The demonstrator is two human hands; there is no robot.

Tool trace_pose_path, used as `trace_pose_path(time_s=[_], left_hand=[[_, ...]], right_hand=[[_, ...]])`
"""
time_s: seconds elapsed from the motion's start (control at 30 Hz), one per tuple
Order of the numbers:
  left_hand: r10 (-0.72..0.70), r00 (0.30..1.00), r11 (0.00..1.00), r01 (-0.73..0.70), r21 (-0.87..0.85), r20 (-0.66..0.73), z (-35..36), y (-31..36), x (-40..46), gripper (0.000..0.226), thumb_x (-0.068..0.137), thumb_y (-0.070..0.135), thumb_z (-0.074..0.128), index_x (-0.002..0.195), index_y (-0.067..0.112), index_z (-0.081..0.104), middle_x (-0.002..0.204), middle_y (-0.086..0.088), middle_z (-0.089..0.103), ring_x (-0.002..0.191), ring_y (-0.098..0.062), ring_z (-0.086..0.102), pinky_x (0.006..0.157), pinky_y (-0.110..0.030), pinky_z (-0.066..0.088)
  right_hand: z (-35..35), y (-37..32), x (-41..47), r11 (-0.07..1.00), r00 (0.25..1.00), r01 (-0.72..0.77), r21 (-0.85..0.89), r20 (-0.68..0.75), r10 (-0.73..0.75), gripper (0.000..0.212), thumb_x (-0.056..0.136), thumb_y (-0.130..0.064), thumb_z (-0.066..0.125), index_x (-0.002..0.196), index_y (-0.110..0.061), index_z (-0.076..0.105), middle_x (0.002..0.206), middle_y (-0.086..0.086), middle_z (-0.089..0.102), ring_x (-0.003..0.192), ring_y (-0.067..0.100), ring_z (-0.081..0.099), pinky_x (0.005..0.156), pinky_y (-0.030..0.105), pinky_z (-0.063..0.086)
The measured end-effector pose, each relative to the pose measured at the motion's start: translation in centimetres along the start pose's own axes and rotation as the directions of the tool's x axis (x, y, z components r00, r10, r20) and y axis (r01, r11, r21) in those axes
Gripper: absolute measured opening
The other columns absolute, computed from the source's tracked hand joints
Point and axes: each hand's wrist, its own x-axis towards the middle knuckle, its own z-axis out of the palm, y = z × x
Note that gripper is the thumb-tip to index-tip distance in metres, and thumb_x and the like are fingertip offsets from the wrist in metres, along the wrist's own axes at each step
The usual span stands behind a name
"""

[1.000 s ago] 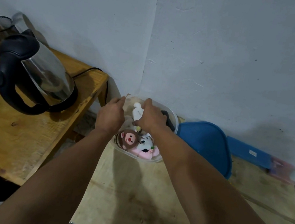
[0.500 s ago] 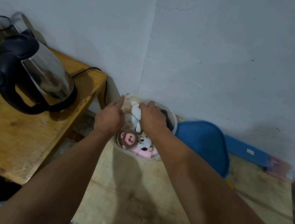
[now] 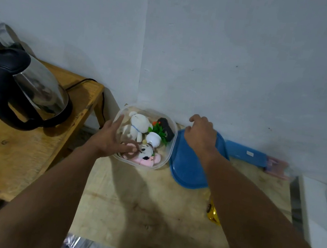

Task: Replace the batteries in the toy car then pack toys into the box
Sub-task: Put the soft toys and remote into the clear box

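Observation:
A clear plastic box point(image 3: 168, 154) stands on the pale wooden board by the wall. Inside lie a white plush animal point(image 3: 139, 123), a small potted plant toy point(image 3: 156, 136), a dark toy car point(image 3: 166, 126) at the back and a pink and white plush point(image 3: 147, 157) at the front. My left hand point(image 3: 110, 137) rests on the box's left rim, fingers spread over a brown plush. My right hand point(image 3: 199, 136) hovers over the blue lid point(image 3: 189, 169) lying right of the box, fingers curled apart, holding nothing.
A steel electric kettle point(image 3: 26, 90) with a black handle sits on the brown wooden table point(image 3: 17, 158) at left. Against the wall to the right lie a flat blue case point(image 3: 245, 154) and a pink object point(image 3: 277, 166). A yellow wrapper point(image 3: 213, 214) peeks from under my right forearm.
My right hand has left the box and moved right, over the blue lid. The toys inside are now uncovered. My left hand has slid down onto the box's front left.

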Motion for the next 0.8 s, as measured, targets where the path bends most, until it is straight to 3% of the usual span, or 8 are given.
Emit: trace_pose_path(time_s=[0.13, 0.27, 0.4, 0.53, 0.67, 0.8], left_hand=[[-0.069, 0.997, 0.986, 0.072, 0.147, -0.024, 1.2, 0.2, 0.3, 0.138, 0.066, 0.063, 0.090, 0.167, 0.029, 0.002, 0.170, -0.012, 0.009, 0.147, -0.040, 0.039, 0.113, -0.057, 0.044], [-0.131, 0.988, 0.962, 0.146, 0.228, -0.083, 2.4, 0.5, 0.5, 0.140, 0.064, 0.061, 0.092, 0.166, 0.032, 0.000, 0.168, -0.010, 0.006, 0.141, -0.039, 0.046, 0.106, -0.054, 0.050], [-0.137, 0.986, 0.957, 0.157, 0.245, -0.097, 2.7, 0.4, 0.4, 0.143, 0.063, 0.062, 0.091, 0.165, 0.037, -0.006, 0.170, -0.008, 0.002, 0.141, -0.041, 0.047, 0.105, -0.057, 0.051], [-0.086, 0.993, 0.981, 0.098, 0.170, -0.075, 2.0, 0.1, 0.2, 0.140, 0.064, 0.075, 0.082, 0.163, 0.040, -0.010, 0.172, -0.010, 0.005, 0.146, -0.041, 0.041, 0.108, -0.057, 0.048], [-0.060, 0.978, 0.996, 0.073, 0.059, -0.201, 1.9, 0.4, -0.3, 0.109, 0.087, 0.078, 0.058, 0.166, 0.034, -0.002, 0.168, -0.014, 0.029, 0.144, -0.040, 0.045, 0.107, -0.057, 0.048], [-0.098, 0.924, 0.995, 0.090, -0.037, -0.370, 2.2, 1.1, -0.6, 0.065, 0.108, 0.050, 0.043, 0.162, 0.014, 0.032, 0.145, -0.020, 0.059, 0.131, -0.041, 0.058, 0.101, -0.051, 0.049]], right_hand=[[-0.8, 3.2, -1.2, 0.967, 0.974, -0.208, -0.149, 0.057, 0.218, 0.046, 0.091, -0.039, 0.058, 0.131, -0.019, 0.046, 0.128, 0.013, 0.049, 0.119, 0.036, 0.048, 0.095, 0.052, 0.043], [-0.4, 5.4, -2.2, 0.893, 0.867, -0.420, -0.161, 0.220, 0.447, 0.092, 0.077, -0.060, 0.071, 0.145, -0.016, 0.029, 0.141, 0.019, 0.041, 0.127, 0.041, 0.044, 0.098, 0.057, 0.041], [0.6, 6.5, -3.0, 0.854, 0.795, -0.482, -0.195, 0.313, 0.520, 0.132, 0.062, -0.076, 0.075, 0.156, -0.017, 0.003, 0.149, 0.021, 0.036, 0.132, 0.043, 0.042, 0.099, 0.060, 0.039], [1.6, 7.2, -3.4, 0.839, 0.778, -0.502, -0.209, 0.315, 0.544, 0.142, 0.059, -0.078, 0.076, 0.157, -0.021, -0.011, 0.155, 0.023, 0.029, 0.138, 0.043, 0.034, 0.104, 0.062, 0.033], [2.4, 7.8, -3.1, 0.811, 0.737, -0.553, -0.190, 0.342, 0.583, 0.149, 0.056, -0.079, 0.077, 0.156, -0.022, -0.016, 0.157, 0.025, 0.022, 0.141, 0.045, 0.029, 0.109, 0.066, 0.028], [2.3, 8.7, -2.8, 0.787, 0.723, -0.606, -0.115, 0.335, 0.605, 0.146, 0.055, -0.071, 0.084, 0.156, -0.023, -0.009, 0.155, 0.025, 0.018, 0.140, 0.045, 0.027, 0.109, 0.066, 0.026]])
